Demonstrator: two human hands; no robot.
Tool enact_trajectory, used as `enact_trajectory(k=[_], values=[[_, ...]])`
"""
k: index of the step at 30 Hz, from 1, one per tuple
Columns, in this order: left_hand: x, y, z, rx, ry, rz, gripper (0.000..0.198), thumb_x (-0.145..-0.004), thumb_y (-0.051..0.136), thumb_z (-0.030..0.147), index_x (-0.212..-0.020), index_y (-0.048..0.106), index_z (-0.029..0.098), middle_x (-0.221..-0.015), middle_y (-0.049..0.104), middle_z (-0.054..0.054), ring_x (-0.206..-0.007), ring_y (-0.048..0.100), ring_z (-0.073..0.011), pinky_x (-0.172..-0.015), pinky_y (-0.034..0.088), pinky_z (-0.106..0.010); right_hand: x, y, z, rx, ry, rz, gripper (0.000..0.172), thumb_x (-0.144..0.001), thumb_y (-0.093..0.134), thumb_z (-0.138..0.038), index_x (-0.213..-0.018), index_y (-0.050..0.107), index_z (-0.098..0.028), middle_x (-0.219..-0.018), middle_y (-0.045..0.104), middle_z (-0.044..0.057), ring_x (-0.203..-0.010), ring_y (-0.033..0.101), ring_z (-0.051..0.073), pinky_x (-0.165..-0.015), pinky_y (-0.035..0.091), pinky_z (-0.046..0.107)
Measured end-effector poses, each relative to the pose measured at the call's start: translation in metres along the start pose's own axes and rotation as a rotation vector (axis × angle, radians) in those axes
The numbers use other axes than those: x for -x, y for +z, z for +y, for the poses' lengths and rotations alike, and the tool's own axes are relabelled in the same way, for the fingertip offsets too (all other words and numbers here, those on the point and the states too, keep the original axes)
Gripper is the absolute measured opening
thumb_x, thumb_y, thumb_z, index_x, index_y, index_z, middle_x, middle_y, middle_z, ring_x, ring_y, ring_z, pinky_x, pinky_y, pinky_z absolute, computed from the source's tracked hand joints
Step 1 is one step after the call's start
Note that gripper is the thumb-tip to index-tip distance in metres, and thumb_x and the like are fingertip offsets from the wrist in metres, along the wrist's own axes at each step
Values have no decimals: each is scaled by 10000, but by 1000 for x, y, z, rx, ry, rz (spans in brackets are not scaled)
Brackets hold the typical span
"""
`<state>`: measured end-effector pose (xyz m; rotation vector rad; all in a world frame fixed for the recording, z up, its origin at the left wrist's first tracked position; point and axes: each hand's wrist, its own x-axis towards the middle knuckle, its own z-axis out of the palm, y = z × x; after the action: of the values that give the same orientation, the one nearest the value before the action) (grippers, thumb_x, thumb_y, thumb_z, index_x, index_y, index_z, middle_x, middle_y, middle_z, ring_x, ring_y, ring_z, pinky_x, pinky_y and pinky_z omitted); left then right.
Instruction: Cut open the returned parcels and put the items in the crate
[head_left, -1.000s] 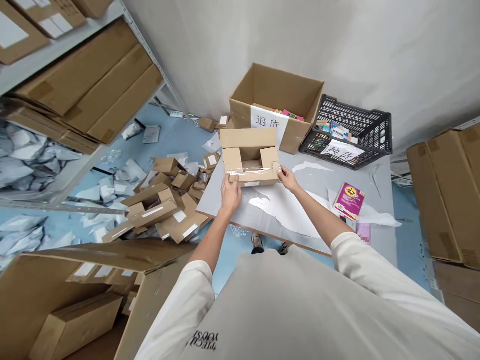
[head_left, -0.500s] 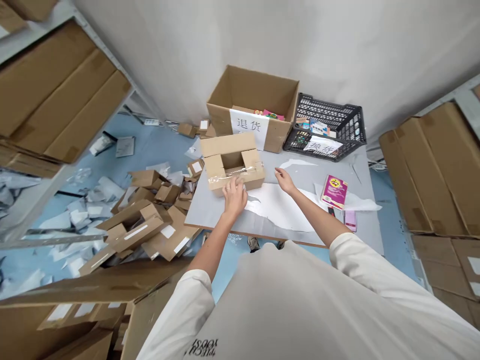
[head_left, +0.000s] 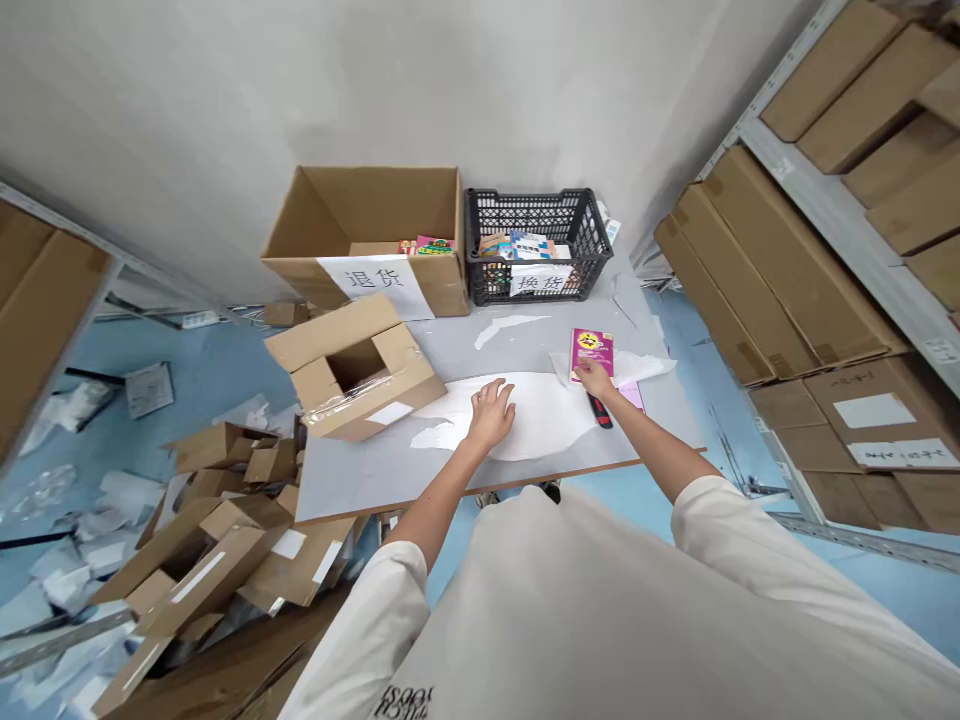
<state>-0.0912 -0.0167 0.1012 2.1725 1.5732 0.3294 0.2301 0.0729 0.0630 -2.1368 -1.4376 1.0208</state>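
My right hand (head_left: 595, 379) has its fingers closed on the lower edge of a purple book (head_left: 594, 346) with a yellow patch on its cover. White paper lies under the book, and a black and red cutter (head_left: 600, 411) is just below my hand. Over a large white sheet of paper (head_left: 545, 415) hovers my left hand (head_left: 490, 411), fingers apart and holding nothing; whether it touches the sheet I cannot tell. To its left an opened cardboard box (head_left: 375, 395) with clear tape stands at the table's left side.
At the back of the table (head_left: 345, 480) stand a large labelled carton (head_left: 300, 285) and a black plastic crate (head_left: 491, 290), both containing packaged items. Opened boxes (head_left: 202, 560) and paper scraps litter the floor at left. Shelves with cartons (head_left: 780, 270) rise at right.
My left hand has let go of the cardboard box and moved right over the white sheet. My right hand has reached right and taken hold of the purple book. The view has turned right.
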Motion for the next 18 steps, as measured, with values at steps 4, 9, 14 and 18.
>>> enact_trajectory(k=[4,9,14,18], values=[[-37,25,38,-13,-16,-77,483,-1102,501,282,-1569,606,219,-1703,528,-174,-1563,466,-362,-1242,414,-551,-23,-44,30,232,30,6,486,-998,672,-225,-1478,723,-165,-1511,723,184,-1382,693,333,-1130,557,431],[-89,64,73,-21,-97,-171,465,-1115,505,304,-1561,612,227,-1693,542,-171,-1545,504,-366,-1238,443,-554,-67,-76,51,474,62,-103,426,-1045,684,-345,-1435,741,-184,-1461,738,196,-1403,649,392,-1117,499,454],[-138,113,89,-10,-206,-277,456,-1111,524,298,-1554,607,229,-1728,519,-161,-1529,542,-368,-1222,476,-531,-106,-74,68,600,168,-198,409,-1083,636,-497,-1341,724,-192,-1317,789,177,-1354,655,365,-1131,426,458],[-163,149,95,0,-263,-340,471,-1065,617,269,-1530,596,204,-1649,592,-185,-1467,601,-357,-1204,492,-482,-118,-62,82,580,234,-217,488,-1073,644,-534,-1411,626,-181,-1287,787,171,-1280,692,343,-1120,408,475]])
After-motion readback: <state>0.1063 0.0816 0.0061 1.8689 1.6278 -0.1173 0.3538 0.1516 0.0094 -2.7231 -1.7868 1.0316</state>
